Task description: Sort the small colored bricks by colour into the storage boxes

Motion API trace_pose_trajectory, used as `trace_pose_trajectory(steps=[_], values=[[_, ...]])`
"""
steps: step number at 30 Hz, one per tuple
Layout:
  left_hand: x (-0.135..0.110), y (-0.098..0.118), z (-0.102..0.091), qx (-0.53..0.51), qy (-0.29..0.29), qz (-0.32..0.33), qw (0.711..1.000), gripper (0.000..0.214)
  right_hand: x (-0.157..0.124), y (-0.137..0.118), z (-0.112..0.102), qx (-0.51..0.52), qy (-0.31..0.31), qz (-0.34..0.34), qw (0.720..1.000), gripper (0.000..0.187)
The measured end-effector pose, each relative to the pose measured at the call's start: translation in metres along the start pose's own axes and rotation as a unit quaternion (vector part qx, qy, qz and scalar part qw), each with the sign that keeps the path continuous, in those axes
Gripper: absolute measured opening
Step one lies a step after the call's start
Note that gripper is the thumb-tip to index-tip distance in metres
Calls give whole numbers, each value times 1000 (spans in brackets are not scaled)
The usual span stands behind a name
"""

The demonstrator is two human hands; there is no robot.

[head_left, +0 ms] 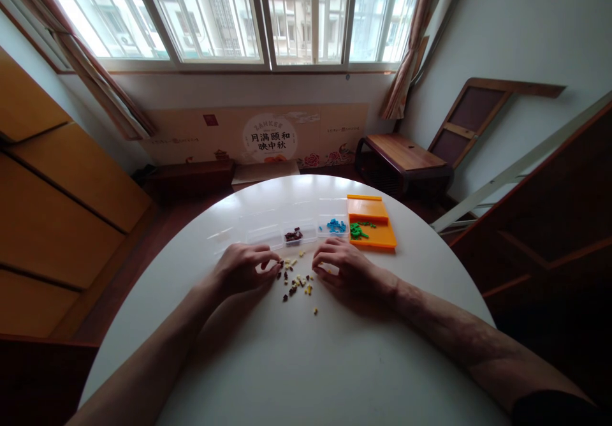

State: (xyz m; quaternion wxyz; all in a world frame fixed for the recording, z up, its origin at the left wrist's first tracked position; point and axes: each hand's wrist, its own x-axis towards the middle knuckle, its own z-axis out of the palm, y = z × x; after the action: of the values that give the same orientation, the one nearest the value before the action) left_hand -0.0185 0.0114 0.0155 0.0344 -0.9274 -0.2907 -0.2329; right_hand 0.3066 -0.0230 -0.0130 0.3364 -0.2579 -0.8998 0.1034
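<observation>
A loose pile of small brown, cream and yellow toy building pieces (299,280) lies on the white table. My left hand (243,268) is at the pile's left edge, thumb and forefinger closed on a small dark brown piece (280,264). On the other side, my right hand (342,263) rests with fingers curled; whatever lies under its fingertips is hidden. Just beyond the hands, a clear plastic box (310,233) holds brown pieces (293,235). Blue pieces (336,226) fill part of another clear box, next to an orange tray (377,241) with green pieces (358,230).
More clear boxes (261,235) stand in a row to the left on the round white table (306,362). One yellow piece (315,311) lies apart, nearer to me. Past the table are a wooden stool (406,153), a printed cardboard panel (201,132) and windows.
</observation>
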Motion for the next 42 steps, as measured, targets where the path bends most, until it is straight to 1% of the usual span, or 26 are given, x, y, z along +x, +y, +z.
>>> trace_pose_trajectory(steps=[10,17,28,33,35,37,42], values=[[4,6,-2,-5,-18,-3,1000,18,-1,3,2,1,-7,2,1000,5],[4,6,1,25,-5,20,999,20,0,1,1,1,-7,5,1000,4],[5,10,5,23,8,-3,1000,22,1,-1,-1,-5,-6,1,1000,5],[3,5,7,31,-12,24,999,24,2,0,0,-2,-5,0,1000,5],[4,5,6,41,-3,23,999,26,2,-1,0,0,-6,0,1000,5],[6,9,6,36,19,13,999,25,2,-1,0,-1,-1,-1,1000,6],[15,29,7,-17,56,-24,998,21,1,0,1,-21,20,1,1000,4]])
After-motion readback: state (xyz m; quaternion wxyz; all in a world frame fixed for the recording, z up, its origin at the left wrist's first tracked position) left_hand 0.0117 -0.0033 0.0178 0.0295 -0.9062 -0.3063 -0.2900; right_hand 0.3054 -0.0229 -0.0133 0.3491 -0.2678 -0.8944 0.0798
